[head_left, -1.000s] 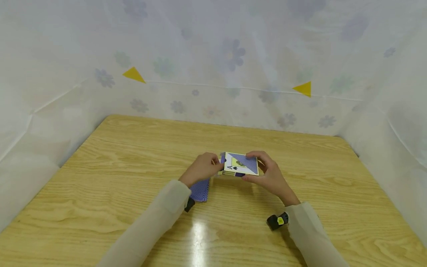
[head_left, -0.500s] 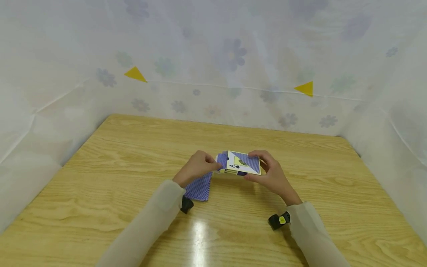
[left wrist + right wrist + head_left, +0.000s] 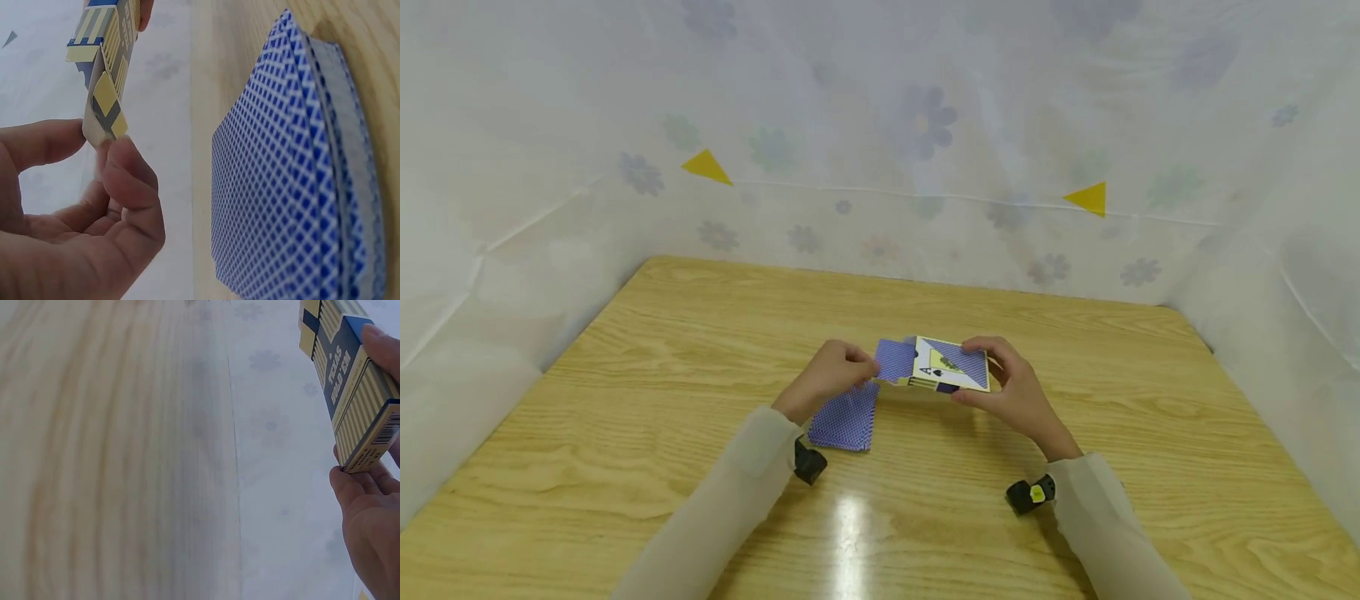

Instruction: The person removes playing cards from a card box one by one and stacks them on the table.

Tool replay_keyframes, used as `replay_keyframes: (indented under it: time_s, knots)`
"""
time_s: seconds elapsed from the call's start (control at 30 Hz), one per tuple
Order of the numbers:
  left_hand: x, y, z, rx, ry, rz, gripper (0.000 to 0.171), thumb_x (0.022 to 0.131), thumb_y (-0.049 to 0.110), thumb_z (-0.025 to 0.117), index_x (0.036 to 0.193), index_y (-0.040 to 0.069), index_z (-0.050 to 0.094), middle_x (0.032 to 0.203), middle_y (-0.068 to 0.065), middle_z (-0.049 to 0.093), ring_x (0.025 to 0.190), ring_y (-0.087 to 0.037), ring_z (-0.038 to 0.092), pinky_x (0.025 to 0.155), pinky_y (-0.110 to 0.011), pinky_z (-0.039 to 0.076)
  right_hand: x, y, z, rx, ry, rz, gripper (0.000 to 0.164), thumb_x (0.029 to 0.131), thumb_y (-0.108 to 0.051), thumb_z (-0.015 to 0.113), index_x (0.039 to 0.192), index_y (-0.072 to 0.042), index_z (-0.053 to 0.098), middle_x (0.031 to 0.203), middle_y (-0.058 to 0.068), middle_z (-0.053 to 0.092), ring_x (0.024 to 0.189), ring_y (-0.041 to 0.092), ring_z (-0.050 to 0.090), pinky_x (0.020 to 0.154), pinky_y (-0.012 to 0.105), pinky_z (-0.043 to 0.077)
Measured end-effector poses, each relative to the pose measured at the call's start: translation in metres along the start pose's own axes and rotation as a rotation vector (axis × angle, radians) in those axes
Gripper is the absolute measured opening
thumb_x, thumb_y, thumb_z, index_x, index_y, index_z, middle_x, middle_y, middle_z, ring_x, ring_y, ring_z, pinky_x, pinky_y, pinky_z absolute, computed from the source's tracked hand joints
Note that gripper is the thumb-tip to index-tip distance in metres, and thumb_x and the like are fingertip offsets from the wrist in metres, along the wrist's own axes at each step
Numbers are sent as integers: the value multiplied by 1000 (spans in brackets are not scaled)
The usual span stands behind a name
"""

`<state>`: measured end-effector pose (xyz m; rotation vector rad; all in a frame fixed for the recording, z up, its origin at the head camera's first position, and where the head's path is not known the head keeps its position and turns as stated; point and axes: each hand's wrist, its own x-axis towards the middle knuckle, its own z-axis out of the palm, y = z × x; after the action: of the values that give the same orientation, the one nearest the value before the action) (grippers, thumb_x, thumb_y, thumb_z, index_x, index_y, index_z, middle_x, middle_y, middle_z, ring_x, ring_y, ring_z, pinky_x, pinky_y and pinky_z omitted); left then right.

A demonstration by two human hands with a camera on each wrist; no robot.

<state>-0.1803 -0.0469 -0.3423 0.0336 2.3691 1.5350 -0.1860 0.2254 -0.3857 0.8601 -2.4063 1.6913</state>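
My right hand [image 3: 1013,389] holds a playing-card box [image 3: 951,364] above the table, thumb on the near edge and fingers over the far side. The ace of spades design faces up, and the right wrist view shows "Texas Hold 'Em" on the box's striped side. Blue-backed playing cards [image 3: 895,360] stick out of its left end. My left hand [image 3: 831,371] pinches the protruding end between thumb and forefinger; how many cards are there is hidden. A yellow-and-grey flap [image 3: 109,103] shows beside those fingertips. Below the left hand, a blue-checked card stack [image 3: 275,169] lies face down.
The wooden table [image 3: 700,333] reaches back to a white flowered curtain [image 3: 880,125], which also encloses both sides. Two yellow triangles [image 3: 707,167] are fixed to the curtain. Each wrist carries a black camera [image 3: 1030,496].
My left hand has moved leftward and slightly down, and more of the blue-backed cards shows outside the box. The right hand and box have barely shifted. More of the stack on the table is uncovered.
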Motion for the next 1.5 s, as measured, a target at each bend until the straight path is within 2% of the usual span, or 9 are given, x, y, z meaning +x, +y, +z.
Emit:
replay_keyframes:
  time_s: [0.07, 0.17, 0.4, 0.6, 0.8, 1.03, 1.27, 1.37, 1.5]
  knots:
    - [0, -1, 0, -39, -6, -3, 16, 92, 12, 58, 95, -1, 66, 86, -7, 62, 74, -14, 53, 67, -27, 46, 0, 0, 0, 1, 2, 0, 59, 73, 5, 78, 125, -1, 51, 131, 18, 47, 118, 5, 45, 97, 11, 38]
    - [0, -2, 1, -91, -4, -7, 16, 91, 10, 58, 101, -1, 64, 83, -7, 62, 74, -13, 54, 67, -25, 46, 0, -1, 1, 2, 3, 3, 59, 73, 5, 78, 125, -1, 51, 130, 17, 47, 117, 5, 45, 96, 11, 38]
    - [-4, -1, -2, -164, 14, -12, 26, 91, 7, 58, 114, -4, 57, 92, -18, 66, 69, -13, 57, 68, -28, 49, 1, -1, 1, -9, 4, -3, 59, 73, 5, 78, 125, -1, 51, 130, 17, 47, 117, 4, 45, 96, 11, 39]
    - [-10, -8, -15, -183, 30, -1, 29, 93, 8, 56, 120, -4, 55, 90, -14, 64, 68, -13, 54, 69, -29, 47, 1, -2, 0, -7, 7, -4, 59, 73, 5, 78, 125, 0, 51, 131, 22, 46, 117, 3, 45, 96, 11, 39]
    - [-14, -20, -28, -173, 65, 28, 27, 95, 8, 55, 120, -2, 58, 82, -10, 62, 67, -15, 52, 66, -30, 46, 0, -1, 0, 3, 4, -2, 59, 73, 6, 77, 125, 0, 51, 131, 23, 45, 117, 2, 45, 96, 10, 38]
    - [-16, -23, -38, -147, 111, 23, 27, 97, 7, 52, 122, -1, 60, 90, -12, 61, 69, -14, 50, 68, -30, 47, -1, -1, -1, 11, 4, 9, 58, 74, 5, 77, 125, 0, 51, 132, 21, 45, 117, 2, 45, 96, 11, 39]
    - [-16, -25, -44, -102, 121, 27, 28, 99, 4, 45, 121, -5, 60, 75, -3, 51, 62, -10, 42, 61, -26, 42, -1, 1, 0, 20, 2, -6, 58, 74, 6, 76, 125, 0, 50, 131, 25, 43, 117, 2, 46, 95, 11, 40]
    - [-15, -26, -45, -78, 127, 19, 28, 100, 4, 42, 118, -5, 61, 76, -2, 51, 61, -10, 40, 62, -27, 42, -1, 0, 0, 23, 0, -5, 58, 74, 6, 76, 125, 1, 50, 132, 27, 42, 117, 2, 46, 95, 11, 40]
    - [-15, -25, -44, -44, 117, 6, 29, 101, 4, 38, 117, -4, 61, 85, -3, 53, 61, -11, 39, 65, -29, 43, 0, 0, 1, 20, 1, -2, 57, 74, 5, 76, 125, 0, 50, 132, 25, 43, 117, 1, 45, 95, 10, 39]
